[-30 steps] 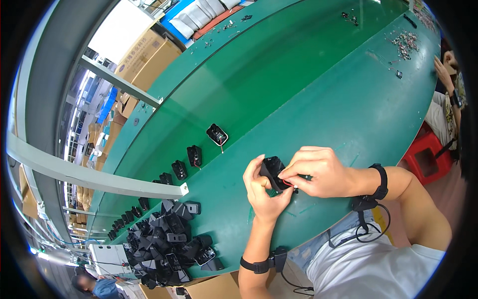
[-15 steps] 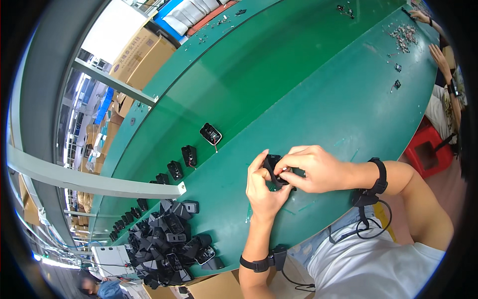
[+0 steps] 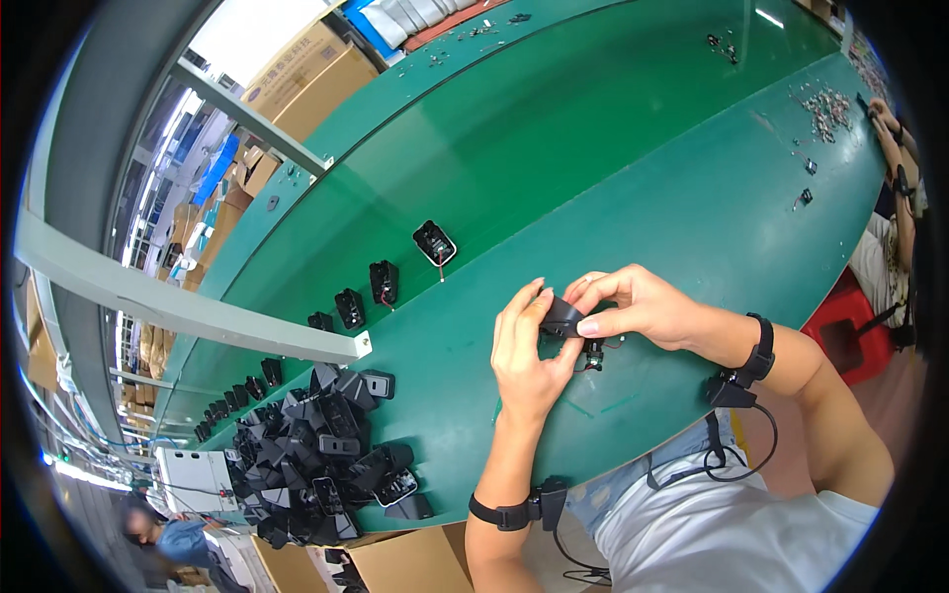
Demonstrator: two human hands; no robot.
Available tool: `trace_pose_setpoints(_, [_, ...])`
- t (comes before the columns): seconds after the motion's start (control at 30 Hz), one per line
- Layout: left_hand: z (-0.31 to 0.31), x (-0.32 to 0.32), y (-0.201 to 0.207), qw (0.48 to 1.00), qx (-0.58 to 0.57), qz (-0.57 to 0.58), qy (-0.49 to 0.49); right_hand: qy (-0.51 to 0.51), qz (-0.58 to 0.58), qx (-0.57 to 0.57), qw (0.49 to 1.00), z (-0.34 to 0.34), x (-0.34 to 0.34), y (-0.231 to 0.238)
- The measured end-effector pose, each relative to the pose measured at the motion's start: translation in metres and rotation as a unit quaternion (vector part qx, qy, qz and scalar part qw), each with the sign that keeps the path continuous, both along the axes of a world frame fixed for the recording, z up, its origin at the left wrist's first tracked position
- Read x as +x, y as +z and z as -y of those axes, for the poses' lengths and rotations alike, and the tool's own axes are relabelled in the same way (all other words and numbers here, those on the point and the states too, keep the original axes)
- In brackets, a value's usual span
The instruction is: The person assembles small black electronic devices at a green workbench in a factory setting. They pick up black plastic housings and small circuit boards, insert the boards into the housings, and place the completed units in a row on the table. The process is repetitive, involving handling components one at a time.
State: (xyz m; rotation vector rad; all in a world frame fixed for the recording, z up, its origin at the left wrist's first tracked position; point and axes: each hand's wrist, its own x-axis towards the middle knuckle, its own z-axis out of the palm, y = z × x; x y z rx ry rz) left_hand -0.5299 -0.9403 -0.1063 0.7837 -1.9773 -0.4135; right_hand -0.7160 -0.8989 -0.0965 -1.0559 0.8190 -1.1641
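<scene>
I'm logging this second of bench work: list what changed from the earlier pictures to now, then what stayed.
The left hand and right hand kept hold of the small black part, only shifting their fingers around it; the right fingers now pinch it from above. Nothing was let go. The view shifted slightly. The row of black parts on the green table and the heap of black parts stayed put.

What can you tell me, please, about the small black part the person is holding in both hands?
The small black part is a dark, matte, plastic-looking housing with an angular, wedge-like shape. It is held just above the green table, near its front edge. The left hand cups it from the left and below, while the right hand pinches its top with thumb and fingers. Thin wires, one reddish, and a small dark piece hang beneath it. The hands hide much of it.
</scene>
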Motion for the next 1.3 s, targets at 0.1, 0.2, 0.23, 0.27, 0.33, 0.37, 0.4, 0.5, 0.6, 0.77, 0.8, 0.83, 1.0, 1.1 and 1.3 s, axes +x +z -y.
trace_pose_setpoints(0.1, [0.003,-0.001,0.004,1.0,-0.016,-0.002,-0.015,0.02,0.036,0.049,0.998,-0.002,-0.006,0.007])
trace_pose_setpoints(0.2, [0.0,0.002,0.007,1.0,-0.02,0.008,-0.013,0.046,0.052,0.068,0.995,-0.002,-0.008,0.005])
trace_pose_setpoints(0.23, [0.0,0.002,0.009,0.999,-0.032,0.012,-0.013,0.071,0.075,0.097,0.99,0.0,-0.012,0.002])
trace_pose_setpoints(0.27, [0.0,0.003,0.011,0.999,-0.045,0.017,-0.013,0.094,0.099,0.126,0.983,0.001,-0.014,0.002])
trace_pose_setpoints(0.33, [0.0,0.004,0.012,0.999,-0.032,0.006,-0.008,0.076,0.118,0.111,0.984,0.0,-0.009,0.003])
trace_pose_setpoints(0.37, [0.0,0.004,0.012,1.0,-0.025,0.0,-0.006,0.066,0.128,0.103,0.984,0.0,-0.008,0.005])
trace_pose_setpoints(0.4, [-0.001,0.004,0.012,1.0,-0.022,-0.004,-0.013,0.079,0.133,0.107,0.982,0.0,-0.008,0.005])
trace_pose_setpoints(0.5, [-0.001,0.003,0.012,0.999,-0.015,-0.02,-0.035,0.117,0.169,0.128,0.97,0.0,-0.011,0.003])
trace_pose_setpoints(0.6, [0.0,0.002,0.012,0.999,-0.018,-0.018,-0.037,0.118,0.188,0.15,0.963,-0.001,-0.009,0.001])
trace_pose_setpoints(0.77, [0.0,0.009,0.017,0.999,-0.039,0.032,-0.008,0.031,0.02,0.023,0.999,-0.001,-0.008,0.013])
trace_pose_setpoints(0.8, [0.0,0.01,0.016,0.999,-0.041,0.029,-0.013,0.045,0.054,0.05,0.996,-0.001,-0.009,0.011])
trace_pose_setpoints(0.83, [0.0,0.009,0.015,0.999,-0.043,0.027,-0.019,0.059,0.089,0.077,0.991,-0.001,-0.01,0.009])
trace_pose_setpoints(1.0, [0.001,0.008,0.012,0.998,-0.051,0.027,-0.018,0.065,0.143,0.107,0.982,-0.001,-0.006,0.002])
trace_pose_setpoints(1.1, [0.003,0.01,0.012,0.998,-0.053,0.026,-0.015,0.063,0.157,0.109,0.979,-0.002,-0.001,0.002])
trace_pose_setpoints(1.3, [0.005,0.011,0.012,0.998,-0.052,0.006,-0.02,0.054,0.131,0.096,0.985,-0.001,0.0,0.006])
